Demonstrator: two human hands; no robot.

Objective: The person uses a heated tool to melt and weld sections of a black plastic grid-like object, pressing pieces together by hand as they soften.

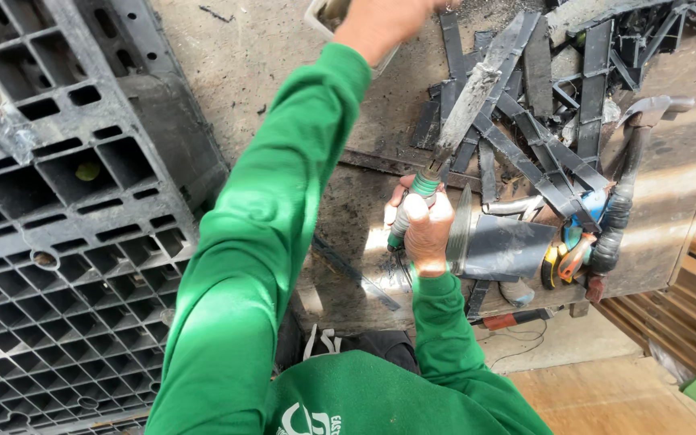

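Observation:
My right hand (427,229) grips the green handle of a long flat metal file (467,105), whose dusty blade points up over a heap of black plastic strips (525,121). My left hand (380,20) reaches far forward in a green sleeve to the top edge of the view, at a pale container (319,18); its fingers are cut off by the frame. A dark plastic piece (505,248) lies just right of my right hand.
A large black plastic pallet (58,242) leans at the left. The worn workbench (283,72) carries a hammer (646,113), a small angle grinder (561,262) and a thick black hose (618,209). Wooden slats (686,322) stand at the right.

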